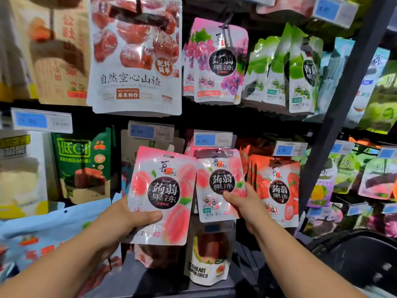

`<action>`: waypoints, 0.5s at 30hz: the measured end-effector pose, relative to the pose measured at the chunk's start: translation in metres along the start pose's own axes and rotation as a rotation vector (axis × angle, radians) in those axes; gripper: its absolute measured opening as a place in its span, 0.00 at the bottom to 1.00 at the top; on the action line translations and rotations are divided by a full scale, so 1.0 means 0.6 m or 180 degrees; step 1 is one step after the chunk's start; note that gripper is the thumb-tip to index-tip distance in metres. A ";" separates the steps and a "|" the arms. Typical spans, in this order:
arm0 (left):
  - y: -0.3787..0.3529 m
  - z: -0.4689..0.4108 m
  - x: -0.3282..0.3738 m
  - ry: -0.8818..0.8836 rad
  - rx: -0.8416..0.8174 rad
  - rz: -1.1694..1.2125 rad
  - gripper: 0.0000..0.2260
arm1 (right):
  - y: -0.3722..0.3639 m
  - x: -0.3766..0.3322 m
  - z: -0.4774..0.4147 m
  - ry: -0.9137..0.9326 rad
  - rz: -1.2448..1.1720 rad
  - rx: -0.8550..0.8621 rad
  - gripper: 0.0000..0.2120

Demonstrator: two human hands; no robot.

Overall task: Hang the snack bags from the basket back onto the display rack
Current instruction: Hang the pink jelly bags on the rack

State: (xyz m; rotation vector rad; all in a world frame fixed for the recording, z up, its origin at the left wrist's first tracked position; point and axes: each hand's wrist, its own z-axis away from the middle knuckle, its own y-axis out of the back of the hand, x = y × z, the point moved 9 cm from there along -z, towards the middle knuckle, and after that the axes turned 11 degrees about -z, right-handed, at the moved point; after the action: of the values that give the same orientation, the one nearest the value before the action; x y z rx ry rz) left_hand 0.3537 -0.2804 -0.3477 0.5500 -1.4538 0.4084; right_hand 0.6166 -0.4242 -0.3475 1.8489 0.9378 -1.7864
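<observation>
We hold loose peach jelly bag [163, 194] in left hand [117, 222] — thumb curled across its front, bag rising toward 1 o'clock from palm. Right hand [249, 205] pinches lower right edge of hung peach bag [219, 181], which sits at 11 o'clock from it. We count two peach bags, one per hand. Strawberry bags [277, 190] in row at 3 o'clock of hung one. Dark display rack [343, 104], shop aisle — blue price tags [205, 139] above bags.

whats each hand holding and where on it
Left hand grips a loose peach jelly bag by its lower left edge, thumb on the front. Right hand pinches the hanging peach jelly bag at its lower right side.
</observation>
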 end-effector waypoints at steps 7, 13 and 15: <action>-0.012 -0.016 0.000 -0.0079 -0.0075 -0.0003 0.29 | -0.017 0.006 -0.016 -0.0030 0.0182 0.0002 0.23; -0.039 -0.024 0.012 -0.0111 -0.0104 -0.0028 0.21 | 0.001 0.049 -0.043 -0.0041 0.0468 0.0028 0.47; -0.044 -0.030 0.012 -0.0116 -0.0036 -0.0071 0.18 | -0.001 0.050 -0.032 -0.0079 0.0625 0.0060 0.46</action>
State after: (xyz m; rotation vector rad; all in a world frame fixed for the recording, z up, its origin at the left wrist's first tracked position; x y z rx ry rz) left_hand 0.3843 -0.2920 -0.3441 0.5668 -1.4828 0.3740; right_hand 0.6284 -0.4048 -0.3750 1.8560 0.7059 -1.7003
